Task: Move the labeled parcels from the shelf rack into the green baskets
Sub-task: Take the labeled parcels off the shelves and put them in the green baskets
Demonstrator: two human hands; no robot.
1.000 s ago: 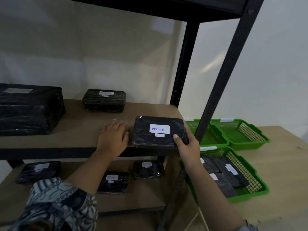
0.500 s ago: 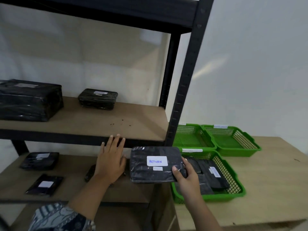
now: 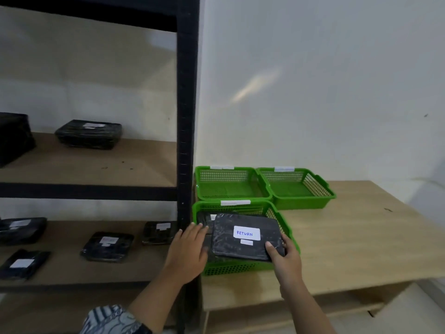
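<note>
Pinches the RETURN parcel (image 3: 245,237) by its near corner in the right hand (image 3: 286,256), with the left hand (image 3: 187,251) flat-fingered beside it, just above the near green basket (image 3: 231,269) already holding parcels, and leaves two baskets (image 3: 231,189) bare and six parcels (image 3: 89,133) on the shelf rack (image 3: 185,141).

Light wooden table (image 3: 349,237) against white wall (image 3: 313,68)
</note>
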